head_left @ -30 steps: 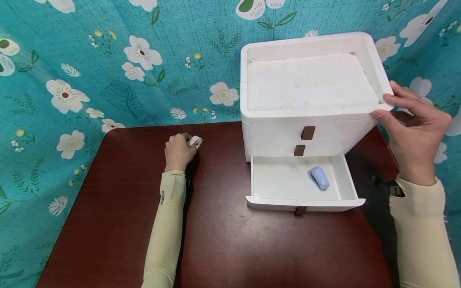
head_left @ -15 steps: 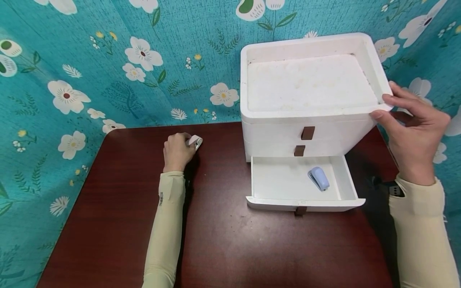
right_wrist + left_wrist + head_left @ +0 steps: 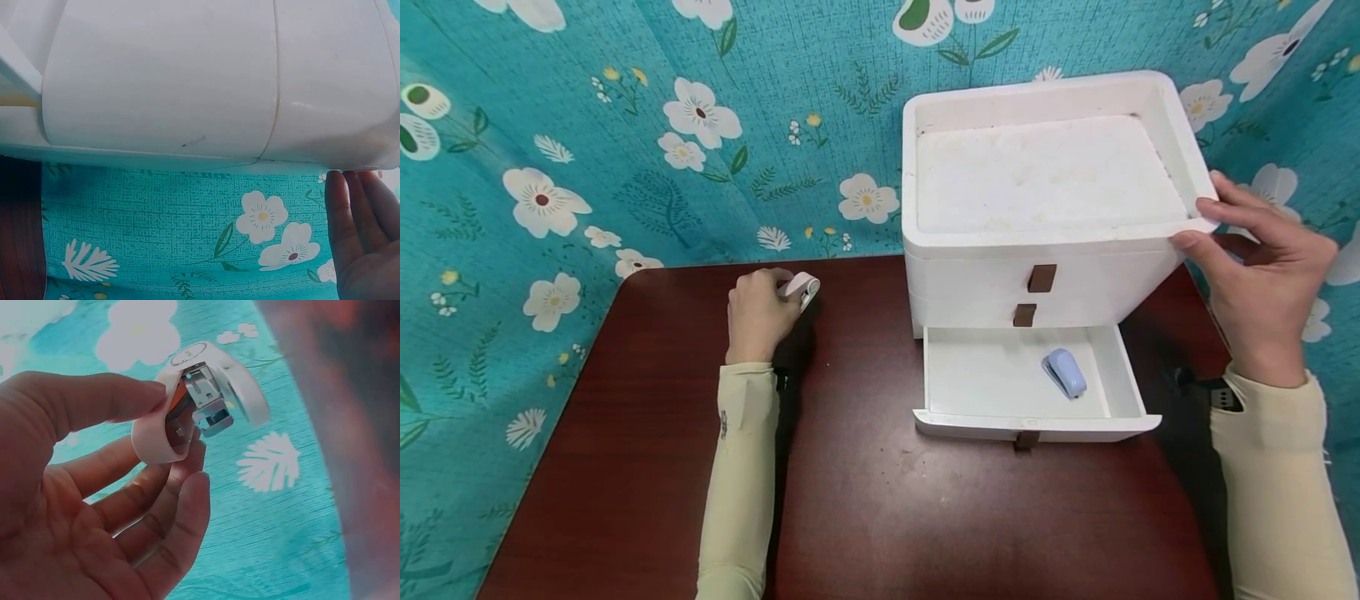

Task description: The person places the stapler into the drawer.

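My left hand (image 3: pixel 762 315) pinches a small pale pink and white stapler (image 3: pixel 802 287) near the back of the table. In the left wrist view, the thumb lies on one side of the stapler (image 3: pixel 153 440), with curled fingers behind it. Its two arms stand apart, showing the metal inside. My right hand (image 3: pixel 1270 267) grips the front right corner of a white drawer unit (image 3: pixel 1037 237), thumb at the front and fingers along the side. Below, the unit's bottom drawer (image 3: pixel 977 375) is pulled out. A light blue stapler (image 3: pixel 1064 372) lies inside it, toward the right.
Two upper drawers with brown pull tabs (image 3: pixel 1041 277) are closed. The unit's top is a shallow tray (image 3: pixel 1045 175) with a raised rim. A dark red wooden table (image 3: pixel 880 508) lies beneath everything. Behind it hangs a teal flowered cloth (image 3: pixel 805 167).
My left hand has shifted slightly left and up with the pale stapler, which has tilted a little. The right hand, the drawer unit and the blue stapler stay put.
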A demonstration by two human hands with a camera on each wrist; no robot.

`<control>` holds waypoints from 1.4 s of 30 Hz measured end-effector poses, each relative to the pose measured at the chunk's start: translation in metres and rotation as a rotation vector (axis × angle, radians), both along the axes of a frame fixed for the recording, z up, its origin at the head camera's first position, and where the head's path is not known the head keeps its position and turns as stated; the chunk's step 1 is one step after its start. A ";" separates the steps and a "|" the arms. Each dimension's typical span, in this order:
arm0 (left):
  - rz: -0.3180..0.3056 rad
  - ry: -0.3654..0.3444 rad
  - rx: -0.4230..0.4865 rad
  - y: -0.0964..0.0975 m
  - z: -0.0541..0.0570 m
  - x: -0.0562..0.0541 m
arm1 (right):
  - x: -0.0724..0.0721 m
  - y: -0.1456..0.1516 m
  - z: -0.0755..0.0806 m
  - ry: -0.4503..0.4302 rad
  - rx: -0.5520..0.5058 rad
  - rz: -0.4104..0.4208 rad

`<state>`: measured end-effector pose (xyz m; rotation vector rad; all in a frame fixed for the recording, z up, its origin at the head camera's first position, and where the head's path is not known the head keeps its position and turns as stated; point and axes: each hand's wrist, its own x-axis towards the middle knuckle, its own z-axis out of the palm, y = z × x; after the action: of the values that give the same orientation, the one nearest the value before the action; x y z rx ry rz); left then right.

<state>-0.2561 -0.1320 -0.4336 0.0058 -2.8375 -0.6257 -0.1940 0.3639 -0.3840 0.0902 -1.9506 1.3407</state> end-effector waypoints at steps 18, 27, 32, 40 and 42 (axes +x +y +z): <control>-0.144 0.026 0.068 0.012 0.050 0.040 | -0.001 0.002 -0.002 0.000 -0.007 0.010; -0.250 0.108 0.104 0.020 0.069 0.062 | 0.000 0.002 -0.002 0.002 0.007 0.003; -0.331 0.130 0.136 0.029 0.077 0.072 | 0.000 0.001 -0.003 0.002 0.008 -0.005; -0.439 0.158 0.176 0.044 0.080 0.082 | -0.001 0.002 -0.002 -0.006 0.005 -0.004; -0.455 0.163 0.180 0.046 0.080 0.082 | -0.001 0.003 -0.002 -0.007 0.003 -0.003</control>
<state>-0.1742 -0.0856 -0.3540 -0.6429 -2.6228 -0.9218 -0.1948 0.3666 -0.3859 0.0837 -1.9583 1.3374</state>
